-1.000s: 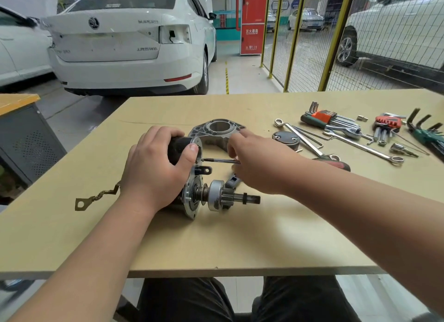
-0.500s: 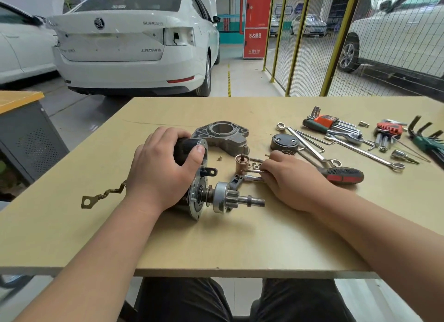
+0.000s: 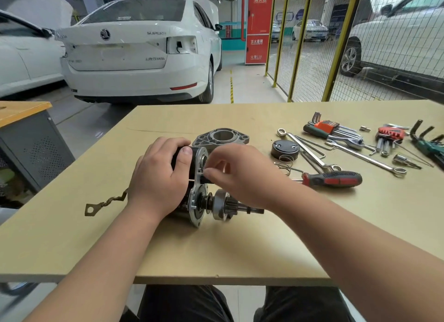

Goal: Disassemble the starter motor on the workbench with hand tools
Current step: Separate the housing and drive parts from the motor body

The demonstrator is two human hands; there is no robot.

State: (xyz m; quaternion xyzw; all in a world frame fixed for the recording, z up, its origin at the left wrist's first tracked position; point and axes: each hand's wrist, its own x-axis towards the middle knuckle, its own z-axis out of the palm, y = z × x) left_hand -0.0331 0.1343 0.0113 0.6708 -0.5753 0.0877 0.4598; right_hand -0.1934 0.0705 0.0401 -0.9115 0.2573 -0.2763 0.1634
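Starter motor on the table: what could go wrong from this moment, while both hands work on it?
1. The starter motor lies on its side, gripped only by the left hand; if that grip loosens, the round body may roll.
2. The right hand has its fingertips at the end plate; a small part freed there could drop and be lost.
3. The loose spring beside the screwdriver lies near the right forearm, which might sweep it away.

The left hand (image 3: pixel 158 184) covers most of the starter motor (image 3: pixel 217 205), blurred fingertips of the right hand (image 3: pixel 242 177) hide whatever they touch, and the frame's right edge cuts off the green-handled tool (image 3: pixel 430 146).
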